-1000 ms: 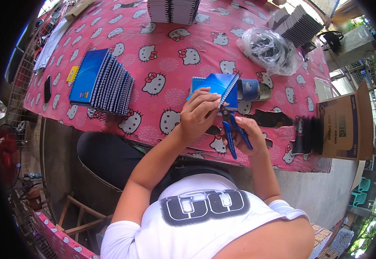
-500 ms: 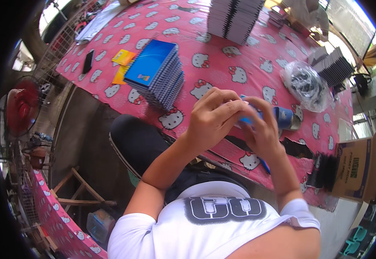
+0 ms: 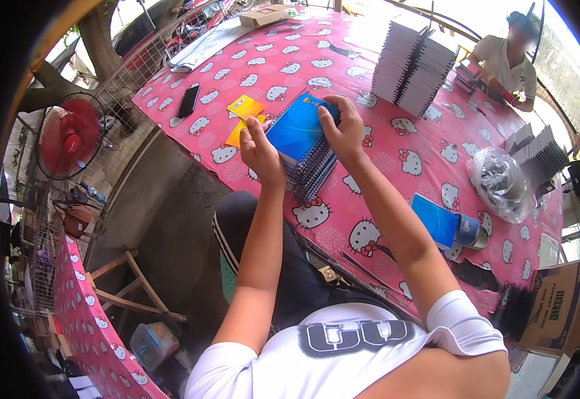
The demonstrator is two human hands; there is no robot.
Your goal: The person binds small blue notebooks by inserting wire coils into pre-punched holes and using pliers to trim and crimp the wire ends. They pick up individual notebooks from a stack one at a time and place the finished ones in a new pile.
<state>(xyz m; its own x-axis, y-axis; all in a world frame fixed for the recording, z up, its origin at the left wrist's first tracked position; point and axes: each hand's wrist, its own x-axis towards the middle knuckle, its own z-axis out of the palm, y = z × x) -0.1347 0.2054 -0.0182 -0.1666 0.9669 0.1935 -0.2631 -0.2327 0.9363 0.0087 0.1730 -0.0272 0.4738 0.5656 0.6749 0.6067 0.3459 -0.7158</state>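
Observation:
A stack of spiral notebooks (image 3: 306,166) with blue covers stands near the table's front left edge. On its top notebook (image 3: 296,130), my right hand (image 3: 344,131) grips the far right corner, thumb on the cover and fingers bent over the edge. My left hand (image 3: 261,153) is beside the stack's left side, half curled, with its fingers apart; I cannot make out anything in it. Just beyond it lie yellow packets (image 3: 245,108). To the right, a single blue notebook (image 3: 434,221) rests against a blue cylindrical container (image 3: 471,231).
A tall stack of notebooks (image 3: 410,70) stands farther back. A clear plastic bag of dark coils (image 3: 501,184) and grey stacked pads (image 3: 539,156) are at right, above a cardboard box (image 3: 556,302). A phone (image 3: 188,100) lies at left. Another person (image 3: 513,63) sits across the table.
Both hands have moved left from the blue container to the notebook stack. The blue item they held together is out of them; a blue notebook now lies by the container. The view has shifted.

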